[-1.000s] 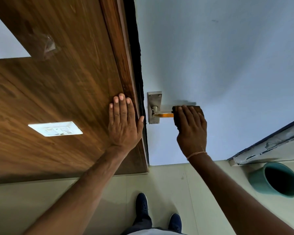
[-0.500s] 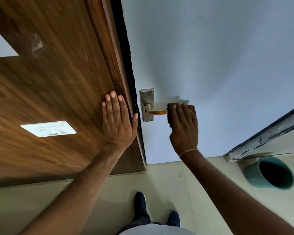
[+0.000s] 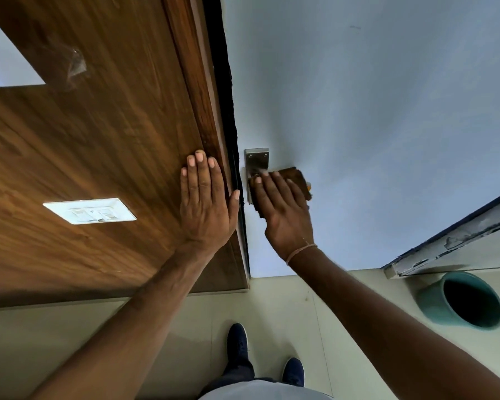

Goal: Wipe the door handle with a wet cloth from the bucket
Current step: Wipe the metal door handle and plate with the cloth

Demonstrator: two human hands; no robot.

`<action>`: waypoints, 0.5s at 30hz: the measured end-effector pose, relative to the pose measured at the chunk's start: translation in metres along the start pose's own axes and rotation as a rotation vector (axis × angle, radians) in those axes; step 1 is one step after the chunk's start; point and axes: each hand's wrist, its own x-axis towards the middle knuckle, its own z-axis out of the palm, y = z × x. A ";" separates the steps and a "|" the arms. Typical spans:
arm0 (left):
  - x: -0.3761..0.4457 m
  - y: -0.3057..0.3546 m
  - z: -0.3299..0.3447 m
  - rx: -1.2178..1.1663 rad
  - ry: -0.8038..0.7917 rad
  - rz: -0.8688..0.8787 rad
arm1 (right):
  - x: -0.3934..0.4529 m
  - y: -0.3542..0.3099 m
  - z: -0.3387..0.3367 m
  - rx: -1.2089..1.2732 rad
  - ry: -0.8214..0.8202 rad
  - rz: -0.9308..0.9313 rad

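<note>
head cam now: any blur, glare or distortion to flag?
Head view: strong wide-angle warp, wood panel edges splay; motion blur on the handle above the right hand pressing the cloth; soft glare patch on the panel's upper left; left hand sharp.

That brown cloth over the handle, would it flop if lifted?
Probably: the cloth drapes over the handle under the right hand. It seems thin and light. If wet, it may cling.

Pale beige tiled floor (image 3: 286,307). Round teal plastic bucket (image 3: 433,307) stands on it at right, near the wall. Two dark blue shoes (image 3: 237,342) planted mid-floor.
</note>
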 end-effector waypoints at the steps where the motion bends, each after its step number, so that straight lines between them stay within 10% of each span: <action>1: 0.000 -0.001 0.000 -0.001 0.001 0.006 | 0.001 -0.001 0.002 -0.011 -0.016 -0.059; 15: -0.003 -0.004 0.003 -0.001 -0.007 -0.004 | 0.005 0.017 -0.004 0.029 -0.118 -0.122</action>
